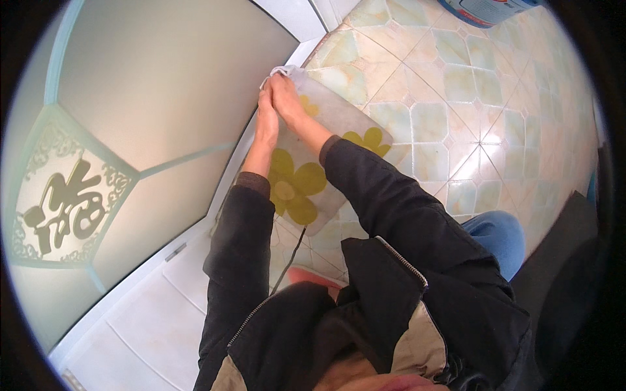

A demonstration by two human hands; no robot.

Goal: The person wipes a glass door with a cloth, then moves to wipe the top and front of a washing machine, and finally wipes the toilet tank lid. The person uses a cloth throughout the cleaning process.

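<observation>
Both my arms reach forward and down beside a door with frosted glass panels (186,73). My left hand (265,115) lies against the door's white lower edge, close alongside my right hand (287,100). The fingers of both hands meet at a pale cloth (292,73), pressed near the frame; the fingertips are partly hidden, so which hand grips it is hard to tell. Under the hands and forearms lies a grey mat with yellow-green flowers (337,105) on the tiled floor.
A blue bucket with a printed label (489,12) stands at the top right. White door panels (146,293) are at the lower left. A dark cord (293,254) hangs from my jacket. My jeans-covered knee (499,239) and a pink shoe (313,277) show below.
</observation>
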